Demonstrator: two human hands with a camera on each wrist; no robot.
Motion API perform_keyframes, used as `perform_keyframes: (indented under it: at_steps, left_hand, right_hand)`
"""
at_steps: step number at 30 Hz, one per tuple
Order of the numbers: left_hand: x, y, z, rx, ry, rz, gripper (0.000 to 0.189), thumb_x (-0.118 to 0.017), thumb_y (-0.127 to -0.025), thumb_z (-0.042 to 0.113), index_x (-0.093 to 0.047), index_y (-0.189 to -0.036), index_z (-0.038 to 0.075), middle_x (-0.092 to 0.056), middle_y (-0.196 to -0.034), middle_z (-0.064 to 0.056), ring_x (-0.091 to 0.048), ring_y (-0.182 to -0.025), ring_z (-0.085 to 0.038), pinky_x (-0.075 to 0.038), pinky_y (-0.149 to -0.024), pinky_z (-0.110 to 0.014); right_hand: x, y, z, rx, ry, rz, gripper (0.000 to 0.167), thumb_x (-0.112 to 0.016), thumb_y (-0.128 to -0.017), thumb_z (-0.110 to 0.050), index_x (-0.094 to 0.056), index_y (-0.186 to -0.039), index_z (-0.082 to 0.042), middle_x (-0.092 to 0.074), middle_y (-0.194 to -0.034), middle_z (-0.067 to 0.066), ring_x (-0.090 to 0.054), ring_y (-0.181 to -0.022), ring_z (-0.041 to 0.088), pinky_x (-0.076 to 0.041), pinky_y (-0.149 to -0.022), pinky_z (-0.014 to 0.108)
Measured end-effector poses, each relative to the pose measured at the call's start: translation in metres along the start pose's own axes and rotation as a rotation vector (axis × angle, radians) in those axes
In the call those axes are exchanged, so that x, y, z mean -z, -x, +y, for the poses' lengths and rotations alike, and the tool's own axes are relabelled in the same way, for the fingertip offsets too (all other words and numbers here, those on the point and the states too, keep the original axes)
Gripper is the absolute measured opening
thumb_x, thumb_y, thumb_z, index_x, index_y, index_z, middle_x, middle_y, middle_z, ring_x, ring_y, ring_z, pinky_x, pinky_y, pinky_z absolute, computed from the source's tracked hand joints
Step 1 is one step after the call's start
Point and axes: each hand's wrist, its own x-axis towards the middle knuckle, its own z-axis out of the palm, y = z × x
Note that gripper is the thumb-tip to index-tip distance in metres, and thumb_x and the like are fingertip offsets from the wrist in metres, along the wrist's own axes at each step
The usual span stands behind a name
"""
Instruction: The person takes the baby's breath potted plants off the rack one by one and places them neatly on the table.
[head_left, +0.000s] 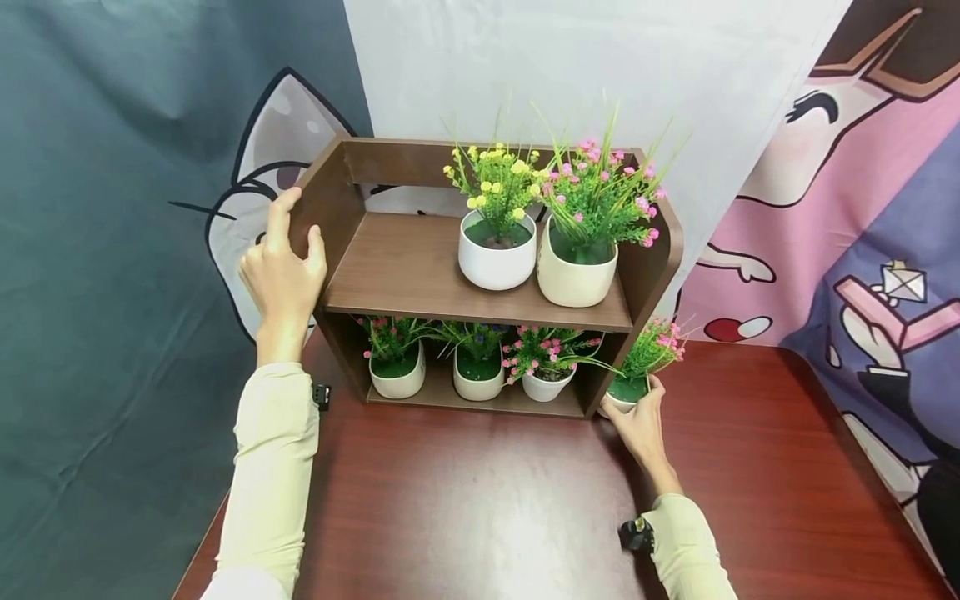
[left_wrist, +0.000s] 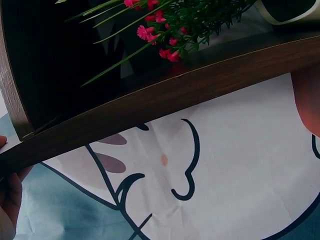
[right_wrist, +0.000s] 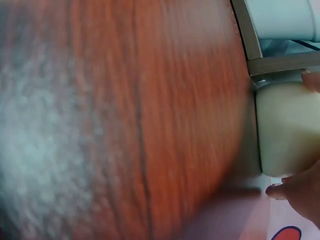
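Your left hand [head_left: 283, 267] gripped the upper left side panel of the wooden shelf [head_left: 420, 275], fingers curled over its front edge. Your right hand [head_left: 639, 427] held a small potted plant [head_left: 636, 371] with pink flowers, fingers wrapped round the cream pot, which stood on the table [head_left: 510, 500] just outside the shelf's lower right corner, touching or nearly touching the side panel. So the pot lay directly ahead of your right hand and well apart from your left. The shelf ran left to right across the table. Its lower level already held three pots side by side, leaving little room at the right end. The upper level held a yellow-flowered pot [head_left: 497, 250] and a pink-flowered pot [head_left: 577, 267] towards the right, with bare board to their left. Open tabletop lay in front of you and to the right.
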Motion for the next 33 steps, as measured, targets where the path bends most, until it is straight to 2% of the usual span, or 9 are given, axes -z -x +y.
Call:
perform_keyframes:
  at_steps: [5,8,13,18,21,24,27,30,33]
  left_hand:
    - [0.000,-0.001,0.002,0.001,0.004,0.001,0.038,-0.056,-0.089,0.022,-0.055,-0.127,0.022,-0.052,-0.058,-0.019,-0.039,-0.044,-0.035,-0.028,-0.049,-0.042]
    - [-0.001,-0.002,0.003,-0.001,0.009,-0.002,0.038,-0.055,-0.090,0.022,-0.055,-0.128,0.021,-0.053,-0.060,-0.019,-0.040,-0.044,-0.035,-0.027,-0.050,-0.042]
    - [-0.001,-0.004,0.002,0.002,0.011,-0.005,0.038,-0.055,-0.090,0.022,-0.054,-0.128,0.021,-0.057,-0.065,-0.019,-0.039,-0.045,-0.035,-0.027,-0.050,-0.041]
    - [0.000,-0.002,0.000,0.004,0.010,-0.004,0.038,-0.056,-0.090,0.022,-0.055,-0.128,0.021,-0.058,-0.066,-0.019,-0.040,-0.045,-0.035,-0.029,-0.050,-0.042]
    - [0.000,0.000,-0.001,0.002,0.014,-0.001,0.038,-0.056,-0.090,0.022,-0.055,-0.128,0.022,-0.059,-0.067,-0.020,-0.042,-0.045,-0.036,-0.030,-0.051,-0.043]
    - [0.000,0.001,-0.001,-0.005,0.018,-0.003,0.038,-0.055,-0.090,0.022,-0.054,-0.128,0.021,-0.059,-0.069,-0.020,-0.042,-0.045,-0.036,-0.029,-0.050,-0.043]
    - [0.000,0.002,-0.002,-0.005,0.017,-0.009,0.038,-0.054,-0.091,0.022,-0.054,-0.129,0.021,-0.057,-0.068,-0.019,-0.039,-0.044,-0.034,-0.027,-0.049,-0.042]
    - [0.000,0.001,-0.002,-0.006,0.016,-0.018,0.038,-0.053,-0.092,0.023,-0.053,-0.129,0.020,-0.056,-0.067,-0.019,-0.038,-0.043,-0.033,-0.025,-0.048,-0.040]
    - [0.001,0.001,-0.003,-0.007,0.015,-0.024,0.038,-0.053,-0.092,0.023,-0.053,-0.130,0.020,-0.057,-0.068,-0.019,-0.039,-0.043,-0.034,-0.026,-0.048,-0.040]
  right_hand:
    - [0.011,0.002,-0.002,0.054,0.030,-0.068,0.100,-0.077,-0.069,-0.013,-0.010,-0.142,0.005,-0.022,-0.139,0.030,-0.028,-0.127,0.038,-0.021,-0.103,0.046]
    - [0.020,0.008,-0.007,0.057,0.031,-0.082,0.101,-0.076,-0.071,-0.011,-0.008,-0.143,0.006,-0.017,-0.142,0.031,-0.023,-0.130,0.042,-0.019,-0.105,0.049]
    - [0.033,0.025,-0.018,0.040,0.032,-0.070,0.096,-0.073,-0.075,-0.012,-0.009,-0.144,0.006,-0.017,-0.142,0.032,-0.021,-0.131,0.046,-0.018,-0.104,0.053]
    - [0.046,0.050,-0.036,0.064,0.019,-0.020,0.091,-0.073,-0.075,-0.009,-0.016,-0.144,0.003,-0.023,-0.142,0.029,-0.023,-0.132,0.041,-0.021,-0.102,0.054]
    - [0.054,0.066,-0.053,0.077,-0.027,0.019,0.088,-0.073,-0.074,-0.005,-0.020,-0.144,-0.001,-0.026,-0.144,0.023,-0.024,-0.133,0.034,-0.024,-0.103,0.048]
    - [0.062,0.079,-0.073,0.093,-0.060,0.064,0.087,-0.074,-0.073,-0.001,-0.025,-0.145,-0.007,-0.030,-0.145,0.015,-0.028,-0.133,0.027,-0.026,-0.104,0.038]
    - [0.066,0.089,-0.095,0.137,-0.083,0.114,0.086,-0.075,-0.071,0.002,-0.031,-0.143,-0.009,-0.035,-0.143,0.009,-0.033,-0.131,0.022,-0.028,-0.103,0.030]
    - [0.066,0.098,-0.125,0.187,-0.106,0.160,0.081,-0.074,-0.069,0.005,-0.036,-0.140,-0.003,-0.042,-0.139,0.010,-0.038,-0.128,0.019,-0.031,-0.100,0.025]
    - [0.062,0.106,-0.160,0.241,-0.167,0.180,0.075,-0.073,-0.068,0.010,-0.040,-0.135,0.004,-0.047,-0.133,0.015,-0.043,-0.124,0.022,-0.033,-0.099,0.024]
